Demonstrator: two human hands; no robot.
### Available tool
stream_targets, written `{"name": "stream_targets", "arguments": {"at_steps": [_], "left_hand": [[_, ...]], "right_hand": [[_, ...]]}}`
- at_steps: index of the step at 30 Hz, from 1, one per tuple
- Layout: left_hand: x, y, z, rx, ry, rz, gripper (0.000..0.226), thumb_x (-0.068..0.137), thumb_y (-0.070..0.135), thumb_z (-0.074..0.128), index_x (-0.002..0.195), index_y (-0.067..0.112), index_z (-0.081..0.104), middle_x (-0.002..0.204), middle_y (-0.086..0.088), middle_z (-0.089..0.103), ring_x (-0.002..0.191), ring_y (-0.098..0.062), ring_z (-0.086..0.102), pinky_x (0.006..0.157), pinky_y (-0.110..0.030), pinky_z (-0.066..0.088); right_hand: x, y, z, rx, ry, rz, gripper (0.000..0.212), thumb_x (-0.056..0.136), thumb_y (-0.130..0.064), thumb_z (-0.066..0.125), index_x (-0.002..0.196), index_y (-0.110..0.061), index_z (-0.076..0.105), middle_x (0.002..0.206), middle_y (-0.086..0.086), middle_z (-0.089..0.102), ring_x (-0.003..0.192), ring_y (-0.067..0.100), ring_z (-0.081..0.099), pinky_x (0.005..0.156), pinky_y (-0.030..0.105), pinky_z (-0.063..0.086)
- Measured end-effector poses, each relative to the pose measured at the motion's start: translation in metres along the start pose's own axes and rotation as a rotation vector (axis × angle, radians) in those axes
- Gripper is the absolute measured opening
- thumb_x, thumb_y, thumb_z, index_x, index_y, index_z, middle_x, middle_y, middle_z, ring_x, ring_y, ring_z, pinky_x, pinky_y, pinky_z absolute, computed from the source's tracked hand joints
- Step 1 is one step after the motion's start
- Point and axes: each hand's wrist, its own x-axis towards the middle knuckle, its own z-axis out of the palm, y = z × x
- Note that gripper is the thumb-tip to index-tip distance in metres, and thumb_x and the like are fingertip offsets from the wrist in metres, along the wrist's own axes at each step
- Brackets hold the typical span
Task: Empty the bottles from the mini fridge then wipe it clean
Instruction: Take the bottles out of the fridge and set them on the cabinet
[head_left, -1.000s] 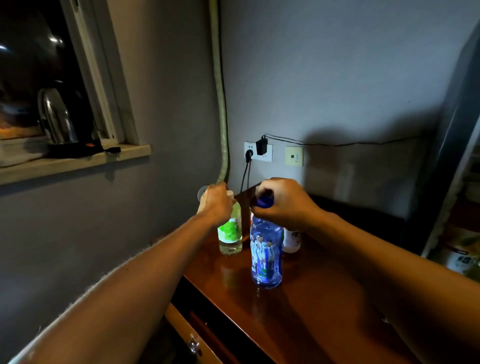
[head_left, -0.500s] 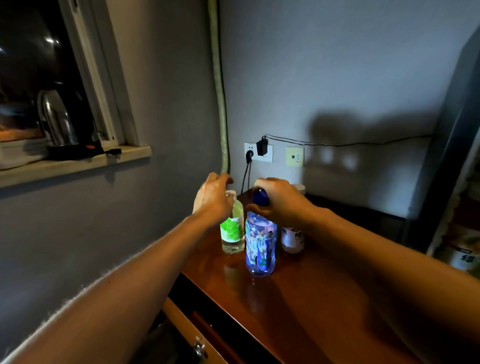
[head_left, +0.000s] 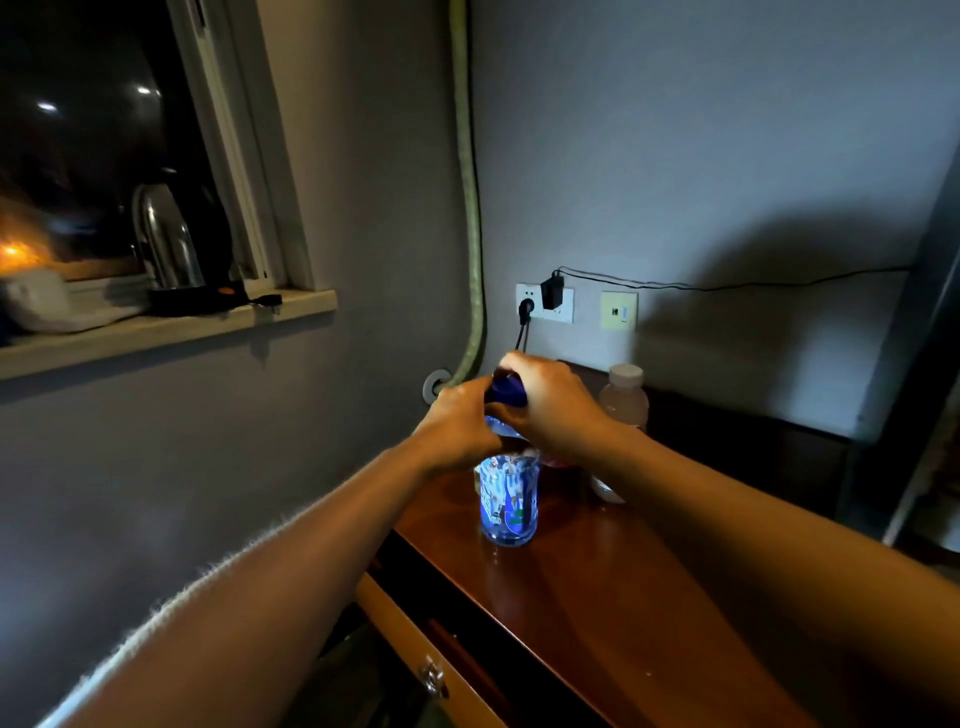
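Blue bottle (head_left: 508, 500): upright on the wooden tabletop (head_left: 597, 597), near its far left corner, a little right of frame centre; clear body with a blue printed label, lit from inside the glow of the liquid.
Blue cap (head_left: 506, 391): on top of the blue bottle, mostly hidden between both hands.
Right hand (head_left: 553, 408): reaching in from 4 o'clock, fingers curled over the blue cap and gripping it from above and the right.
Left hand (head_left: 457, 428): reaching in from 7 o'clock, fingers wrapped round the neck and shoulder of the blue bottle, just below the cap; touching the right hand's fingers.
Pale bottle (head_left: 623, 410): upright at 2 o'clock from the blue bottle, partly behind the right wrist; white cap, cloudy pale body; close beside the blue bottle but apart from it.
Third bottle: cannot tell; only a sliver of something at the blue bottle's left edge, hidden by the left hand.
Drawer (head_left: 415, 654): under the tabletop at 6 o'clock, light wood front with a metal latch, standing slightly proud of the frame.
Mini fridge (head_left: 930, 415): at 3 o'clock along the right frame edge, only a dark side and a pale strip visible; contents too dim to read.
Wall socket (head_left: 545, 304): at 12 o'clock above the hands, with a black adapter and a plug in it.
Kettle (head_left: 171, 239): at 10 o'clock, on the window sill (head_left: 171, 332).
Green hose (head_left: 470, 208): down the room corner to a wall fitting just left of the hands.
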Motion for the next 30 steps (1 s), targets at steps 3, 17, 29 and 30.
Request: {"name": "stream_targets", "arguments": {"at_steps": [3,17,29,30], "left_hand": [[0.006,-0.002,0.006,0.01,0.08,-0.019,0.066,0.064,0.026,0.088,0.121,0.018,0.056,0.109,0.003,0.064,0.095,-0.012,0.062,0.084,-0.028,0.054],[-0.013,0.064,0.02,0.322,0.169,0.256,0.067,0.087,0.039,0.064,0.143,0.019,0.034,0.142,-0.005,0.044,0.132,-0.023,0.039,0.108,-0.035,0.035],[-0.026,0.141,0.087,0.219,0.006,0.299,0.071,0.082,0.048,0.067,0.14,0.018,0.038,0.138,-0.007,0.046,0.128,-0.026,0.044,0.106,-0.039,0.037],[-0.027,0.15,0.092,0.222,0.003,0.312,0.071,0.083,0.049,0.066,0.141,0.019,0.037,0.139,-0.006,0.045,0.129,-0.026,0.044,0.106,-0.039,0.037]], "right_hand": [[0.003,0.01,-0.006,-0.037,-0.034,0.035,0.028,0.086,-0.025,0.067,0.11,-0.016,0.055,0.098,0.006,0.064,0.087,0.024,0.058,0.068,0.027,0.035],[-0.08,0.031,-0.083,-0.211,-0.197,0.171,0.066,0.087,-0.032,0.067,0.145,-0.025,0.037,0.142,0.008,0.043,0.124,0.029,0.048,0.1,0.037,0.043],[-0.183,0.047,-0.146,-0.397,-0.139,0.393,0.069,0.083,-0.05,0.064,0.142,-0.026,0.038,0.135,0.009,0.039,0.124,0.034,0.04,0.102,0.047,0.04],[-0.189,0.049,-0.154,-0.394,-0.127,0.407,0.07,0.084,-0.048,0.065,0.143,-0.025,0.037,0.136,0.009,0.039,0.125,0.034,0.04,0.101,0.047,0.04]]}}
